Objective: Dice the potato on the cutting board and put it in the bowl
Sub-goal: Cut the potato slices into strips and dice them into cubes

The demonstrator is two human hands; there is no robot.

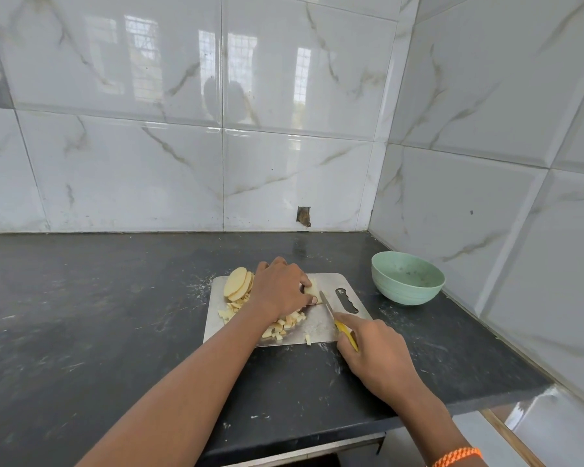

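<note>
A pale potato piece [311, 287] lies on the metal cutting board [324, 323], pinned under the curled fingers of the left hand [280, 286], with a stack of round slices [237, 283] at the board's far left corner and a heap of diced bits [284, 323] spread under the left wrist. The right hand [373, 352] grips the yellow-handled knife [338, 320], its blade angled toward the held piece. The green bowl [407, 278] stands on the dark counter [98, 308], just right of the board.
</note>
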